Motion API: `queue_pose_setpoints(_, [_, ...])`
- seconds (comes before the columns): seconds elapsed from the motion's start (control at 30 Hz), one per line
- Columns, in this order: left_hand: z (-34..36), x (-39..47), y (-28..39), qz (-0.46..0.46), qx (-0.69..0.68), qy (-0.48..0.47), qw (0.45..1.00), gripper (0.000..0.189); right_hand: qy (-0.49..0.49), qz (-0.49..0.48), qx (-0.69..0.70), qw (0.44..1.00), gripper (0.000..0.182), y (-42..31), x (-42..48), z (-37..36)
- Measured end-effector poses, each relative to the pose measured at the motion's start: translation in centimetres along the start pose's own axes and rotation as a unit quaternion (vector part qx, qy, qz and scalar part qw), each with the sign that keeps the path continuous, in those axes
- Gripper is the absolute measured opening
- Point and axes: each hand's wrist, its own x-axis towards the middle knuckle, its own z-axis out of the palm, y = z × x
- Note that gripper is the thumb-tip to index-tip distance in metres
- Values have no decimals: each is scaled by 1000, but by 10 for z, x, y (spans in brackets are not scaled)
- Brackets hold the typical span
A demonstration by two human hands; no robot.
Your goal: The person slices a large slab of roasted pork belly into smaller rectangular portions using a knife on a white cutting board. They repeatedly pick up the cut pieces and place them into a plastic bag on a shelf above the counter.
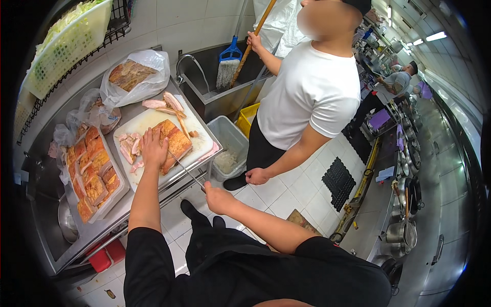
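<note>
My right hand (219, 197) grips the handle of a long knife (187, 169), whose blade reaches up and left to the meat. Under the flat of my left hand (154, 149) lies a large slab of browned pork belly (173, 140), pressed on a white cutting board (144, 119). The blade's tip end is by the slab's near side, close to my left fingers; how deep it sits I cannot tell. Pale cut pieces (130, 146) rest left of my hand. Trimmed strips (173, 103) lie at the board's far edge.
A plastic tub (124, 188) of pork pieces (96, 188) stands at left, beside plastic bags. Behind the board is a bagged slab (132, 75). A grey bin (226, 128) stands below right. A co-worker in a white shirt (303, 92) holds a wooden pole (264, 17) by the sink (226, 101).
</note>
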Motion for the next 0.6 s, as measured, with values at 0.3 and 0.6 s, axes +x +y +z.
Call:
queue_pose_setpoints(0.3, [-1, -3, 0, -4, -8, -10, 1000, 61, -9, 14, -2, 1000, 33, 4, -27, 1])
queue_pose_setpoints(0.6, [-1, -1, -3, -11, -45, -4, 999, 61, -15, 11, -14, 1000, 34, 5, -40, -6])
